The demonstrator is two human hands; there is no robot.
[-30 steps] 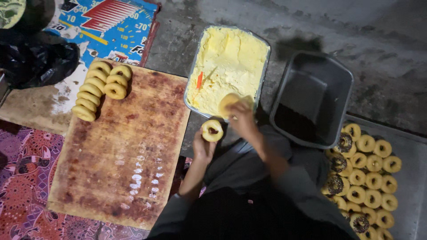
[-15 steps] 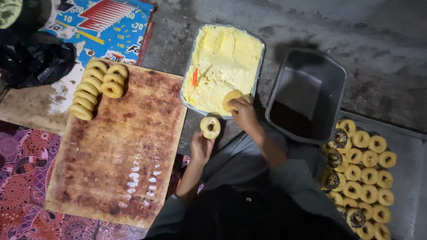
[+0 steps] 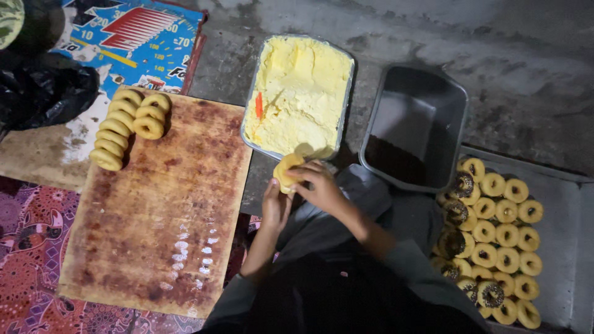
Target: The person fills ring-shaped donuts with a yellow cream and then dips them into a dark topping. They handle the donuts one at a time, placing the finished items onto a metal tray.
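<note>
Your right hand [image 3: 318,188] left cream tray [image 3: 343,117], now meets left hand [image 3: 275,207]; both grasping doughnut [image 3: 287,171], fingers curled.

Both hands are bare: left hand [image 3: 275,207], right hand [image 3: 318,188]. Grey sleeves cover the upper arms and stop near the elbows, forearms uncovered; a dark garment covers the lap

both hands [image 3: 303,192] on doughnut [image 3: 286,170]

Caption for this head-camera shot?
Both hands, left hand and right hand, hold a ring doughnut beside a tray of yellow cream.
</note>
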